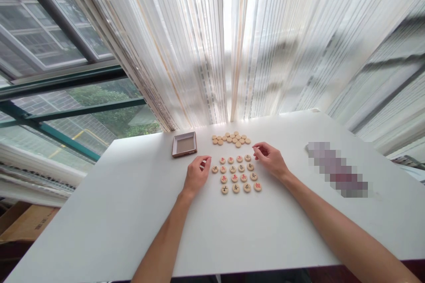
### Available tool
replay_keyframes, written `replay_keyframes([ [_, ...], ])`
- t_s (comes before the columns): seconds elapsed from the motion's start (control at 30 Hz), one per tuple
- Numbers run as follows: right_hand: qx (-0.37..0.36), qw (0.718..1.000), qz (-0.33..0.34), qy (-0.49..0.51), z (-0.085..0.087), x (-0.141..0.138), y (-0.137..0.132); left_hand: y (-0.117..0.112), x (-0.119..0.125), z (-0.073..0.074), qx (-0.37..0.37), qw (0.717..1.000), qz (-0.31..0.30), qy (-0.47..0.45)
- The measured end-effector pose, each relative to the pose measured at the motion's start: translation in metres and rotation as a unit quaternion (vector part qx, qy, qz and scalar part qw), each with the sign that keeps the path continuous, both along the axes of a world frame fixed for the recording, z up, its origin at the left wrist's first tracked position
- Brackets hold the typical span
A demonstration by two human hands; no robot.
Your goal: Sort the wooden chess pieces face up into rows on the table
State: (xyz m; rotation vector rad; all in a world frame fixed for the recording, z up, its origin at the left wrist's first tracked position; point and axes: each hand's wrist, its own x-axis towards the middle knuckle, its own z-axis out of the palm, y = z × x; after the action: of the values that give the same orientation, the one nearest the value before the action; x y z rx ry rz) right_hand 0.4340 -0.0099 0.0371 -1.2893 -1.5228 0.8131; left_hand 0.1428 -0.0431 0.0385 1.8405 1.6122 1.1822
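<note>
Round wooden xiangqi pieces (233,169) lie face up in rough rows on the white table, marked with red or black characters. My left hand (196,174) rests at their left side, its fingers curled in and nothing visible in them. Closest to it is a black-marked piece (215,169) that sticks out from the rows. On the opposite side, my right hand (271,159) is loosely closed, with no piece showing in its fingers, just right of a black-marked piece (247,158). Behind the rows, several plain-faced pieces (229,139) lie close together.
A shallow open box (184,145) with a brown rim stands at the back left of the table (133,212). A blurred-out long object (337,170) lies at the right. Sheer striped curtains (229,44) hang along the back edge, with a window at left. A cardboard box (29,221) is at the lower left.
</note>
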Motion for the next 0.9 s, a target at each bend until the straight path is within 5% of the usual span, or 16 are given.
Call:
replay_keyframes([
  [0.27,0.032,0.999,-0.037,-0.005,-0.004,-0.001,0.004,0.018,-0.006,0.011,0.012,0.999,0.000,0.030],
  [0.63,0.044,0.998,-0.054,-0.006,-0.003,-0.002,0.005,0.094,0.010,0.015,0.005,0.978,-0.056,0.202],
  [0.9,0.044,0.998,-0.050,-0.013,-0.003,-0.002,0.005,0.085,0.009,0.012,0.001,0.949,-0.065,0.308],
])
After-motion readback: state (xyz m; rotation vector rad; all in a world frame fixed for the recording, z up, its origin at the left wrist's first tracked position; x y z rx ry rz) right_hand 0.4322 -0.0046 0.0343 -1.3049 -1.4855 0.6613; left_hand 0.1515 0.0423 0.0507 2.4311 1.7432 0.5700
